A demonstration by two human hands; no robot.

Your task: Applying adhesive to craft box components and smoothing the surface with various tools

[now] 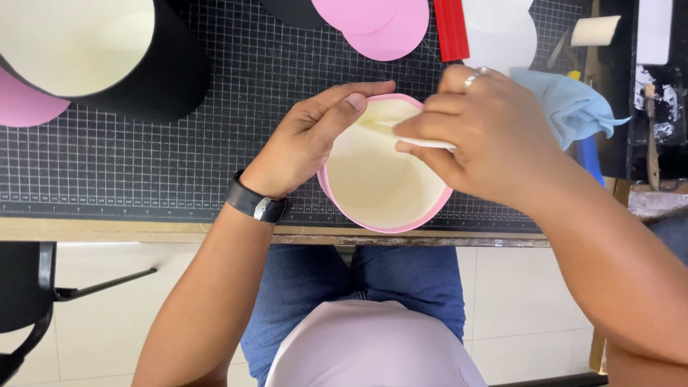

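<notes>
A round pink box with a cream lining lies on the black cutting mat near the table's front edge. My left hand grips its left rim, thumb laid along the far edge. My right hand reaches over the box's right side and pinches a thin white flat tool against the lining inside the rim. A ring shows on that hand and a black watch on my left wrist.
A large black round box with cream inside stands at the back left beside a pink disc. Pink discs, a red strip, white card and a blue cloth lie behind. A chair is lower left.
</notes>
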